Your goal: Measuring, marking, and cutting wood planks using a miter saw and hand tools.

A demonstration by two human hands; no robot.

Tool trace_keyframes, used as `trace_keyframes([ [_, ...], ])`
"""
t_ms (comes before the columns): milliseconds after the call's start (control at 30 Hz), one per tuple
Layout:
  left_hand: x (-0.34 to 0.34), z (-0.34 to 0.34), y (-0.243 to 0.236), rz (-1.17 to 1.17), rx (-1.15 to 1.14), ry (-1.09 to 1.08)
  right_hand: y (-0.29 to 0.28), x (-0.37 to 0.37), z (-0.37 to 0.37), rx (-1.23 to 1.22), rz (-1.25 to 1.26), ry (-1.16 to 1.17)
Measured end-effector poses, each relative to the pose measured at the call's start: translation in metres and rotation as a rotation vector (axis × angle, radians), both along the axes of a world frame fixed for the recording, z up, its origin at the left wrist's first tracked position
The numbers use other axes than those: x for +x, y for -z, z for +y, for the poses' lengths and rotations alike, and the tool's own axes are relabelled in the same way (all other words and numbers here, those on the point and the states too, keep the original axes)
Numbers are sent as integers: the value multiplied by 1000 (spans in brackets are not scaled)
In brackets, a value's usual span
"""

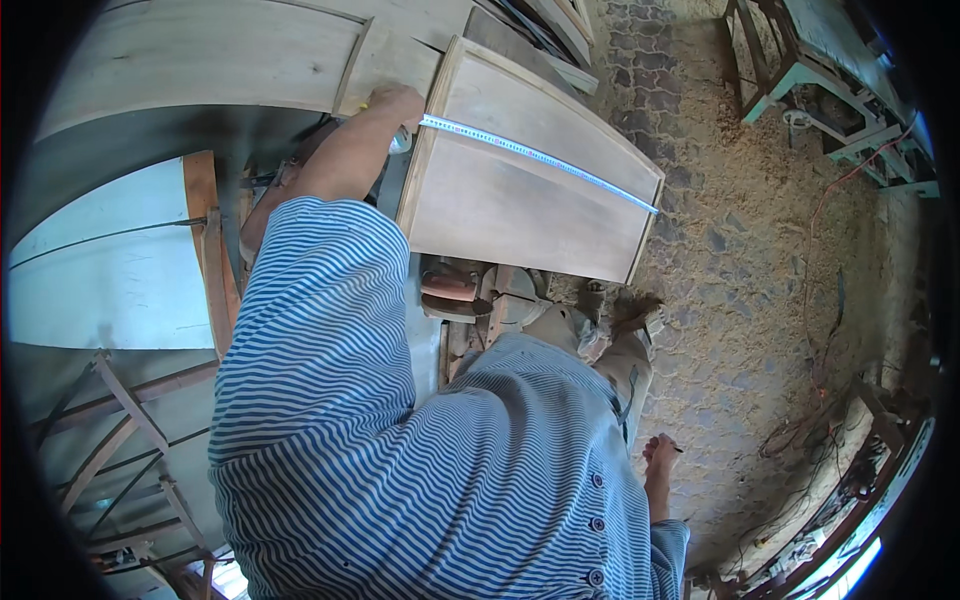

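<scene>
The left hand (395, 102), upper centre, grips a tape measure (530, 153), apparently keeping its blade straight across the wooden panel (530, 215). The right hand (659, 452) (lower right, well apart) closes on a small dark-tipped item (679, 449).

Left hand (398, 102) outstretched, clasped; right hand (660, 453) low, seemingly curled.

Single head-worn fisheye view, looking steeply down, close above a striped shirt (480, 470)
</scene>
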State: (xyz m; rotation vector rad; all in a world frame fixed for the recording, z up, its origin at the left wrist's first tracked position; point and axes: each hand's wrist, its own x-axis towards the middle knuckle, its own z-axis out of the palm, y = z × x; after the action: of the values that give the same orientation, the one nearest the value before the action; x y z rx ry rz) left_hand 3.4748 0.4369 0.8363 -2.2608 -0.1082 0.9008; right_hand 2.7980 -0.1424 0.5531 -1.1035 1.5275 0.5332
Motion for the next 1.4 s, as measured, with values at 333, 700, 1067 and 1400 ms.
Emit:
trace_keyframes([
  [333, 0, 1, -4, 45, -1, -41, -3, 9, 14, -90, -4, 61],
  [700, 8, 10, 4, 66, -8, -45, 9, -9, 29, 45, -66, 39],
  [1067, 9, 17, 10, 32, -28, -52, 3, -1, 34, 11, -7, 21],
  [1400, 12, 11, 11, 66, 30, -78, 9, -6, 24, 4, -17, 45],
])
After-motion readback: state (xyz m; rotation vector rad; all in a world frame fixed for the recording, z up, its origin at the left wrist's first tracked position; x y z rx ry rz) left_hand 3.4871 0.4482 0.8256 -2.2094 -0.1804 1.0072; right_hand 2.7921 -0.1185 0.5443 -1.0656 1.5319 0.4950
